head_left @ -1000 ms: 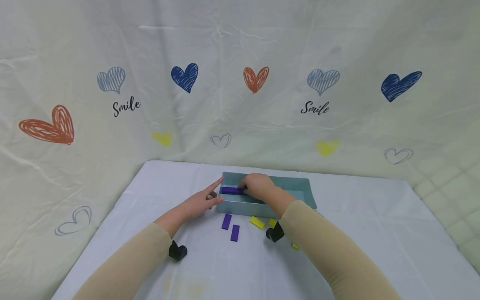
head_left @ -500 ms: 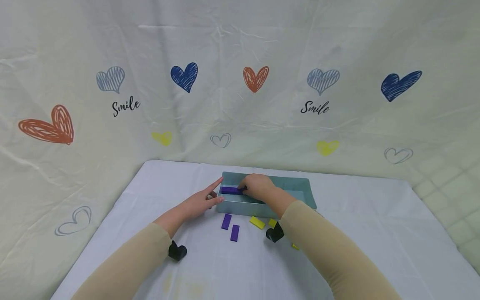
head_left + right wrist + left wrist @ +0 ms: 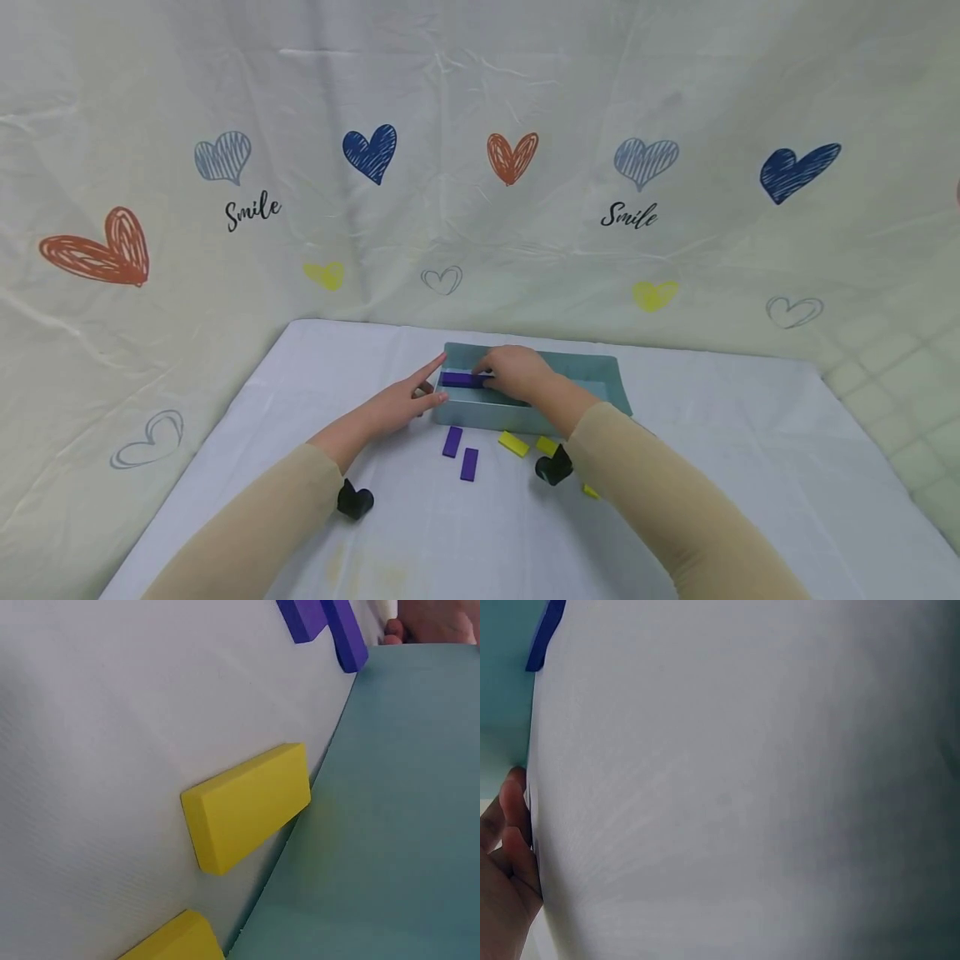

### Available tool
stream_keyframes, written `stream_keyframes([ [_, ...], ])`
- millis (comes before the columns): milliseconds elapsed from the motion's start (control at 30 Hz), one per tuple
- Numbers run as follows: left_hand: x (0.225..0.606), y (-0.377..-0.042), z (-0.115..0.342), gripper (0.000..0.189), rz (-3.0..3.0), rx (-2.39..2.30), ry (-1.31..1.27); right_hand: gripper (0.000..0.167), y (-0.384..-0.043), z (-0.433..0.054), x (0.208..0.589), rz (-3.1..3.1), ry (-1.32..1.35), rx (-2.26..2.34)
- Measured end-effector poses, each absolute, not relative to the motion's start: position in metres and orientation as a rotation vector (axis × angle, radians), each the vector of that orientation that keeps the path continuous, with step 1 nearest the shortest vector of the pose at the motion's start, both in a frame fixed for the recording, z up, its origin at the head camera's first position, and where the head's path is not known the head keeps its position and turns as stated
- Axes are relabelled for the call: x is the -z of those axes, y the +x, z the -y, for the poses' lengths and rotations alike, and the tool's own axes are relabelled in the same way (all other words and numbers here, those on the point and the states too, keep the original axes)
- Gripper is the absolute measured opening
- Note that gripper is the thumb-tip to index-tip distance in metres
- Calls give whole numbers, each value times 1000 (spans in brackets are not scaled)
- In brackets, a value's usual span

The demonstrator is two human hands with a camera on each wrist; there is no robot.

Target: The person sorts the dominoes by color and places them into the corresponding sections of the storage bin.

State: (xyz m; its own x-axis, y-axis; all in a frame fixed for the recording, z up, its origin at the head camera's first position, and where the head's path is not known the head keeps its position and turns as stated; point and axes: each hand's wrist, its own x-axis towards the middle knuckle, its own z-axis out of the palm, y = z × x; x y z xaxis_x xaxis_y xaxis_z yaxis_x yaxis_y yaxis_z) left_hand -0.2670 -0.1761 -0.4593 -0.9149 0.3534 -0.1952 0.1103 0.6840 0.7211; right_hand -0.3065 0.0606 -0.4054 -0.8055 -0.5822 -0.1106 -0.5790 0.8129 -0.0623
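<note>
A light teal rectangular box (image 3: 480, 415) lies lengthwise on the white-covered table. Inside, at its left end, purple blocks (image 3: 459, 380) form a row along the length. My right hand (image 3: 517, 372) reaches into the box over the row's right end, thumb and index finger slightly parted beside the last block; its fingertips are partly hidden. At the box's left end my left hand (image 3: 393, 408) touches the corners, index finger and thumb stretched apart, remaining fingers bent. In the left wrist view, the left hand's fingers (image 3: 514, 806) rest against the teal wall.
Two loose purple blocks (image 3: 469, 465) lie in front of the box. Several yellow blocks (image 3: 513, 443) lie to their right, some partly under the right forearm; one yellow block (image 3: 247, 806) is close to the box wall. A heart-printed cloth (image 3: 480, 233) hangs behind the table.
My right thumb and index finger have parted a little at the row's right end, and the right wrist has shifted slightly right. My left hand stays on the box end.
</note>
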Motion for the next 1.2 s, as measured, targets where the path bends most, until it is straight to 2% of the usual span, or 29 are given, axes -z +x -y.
stream_keyframes([
  [700,453,-261,172,72,-2592,-1078,349,30,-267,-90,371,-2922,-925,263],
  [1000,460,-266,172,73,-2593,-1087,364,29,-239,-118,368,-2909,-1152,297],
  [1200,462,-267,173,73,-2582,-1098,384,28,-220,-130,370,-2902,-1129,375],
])
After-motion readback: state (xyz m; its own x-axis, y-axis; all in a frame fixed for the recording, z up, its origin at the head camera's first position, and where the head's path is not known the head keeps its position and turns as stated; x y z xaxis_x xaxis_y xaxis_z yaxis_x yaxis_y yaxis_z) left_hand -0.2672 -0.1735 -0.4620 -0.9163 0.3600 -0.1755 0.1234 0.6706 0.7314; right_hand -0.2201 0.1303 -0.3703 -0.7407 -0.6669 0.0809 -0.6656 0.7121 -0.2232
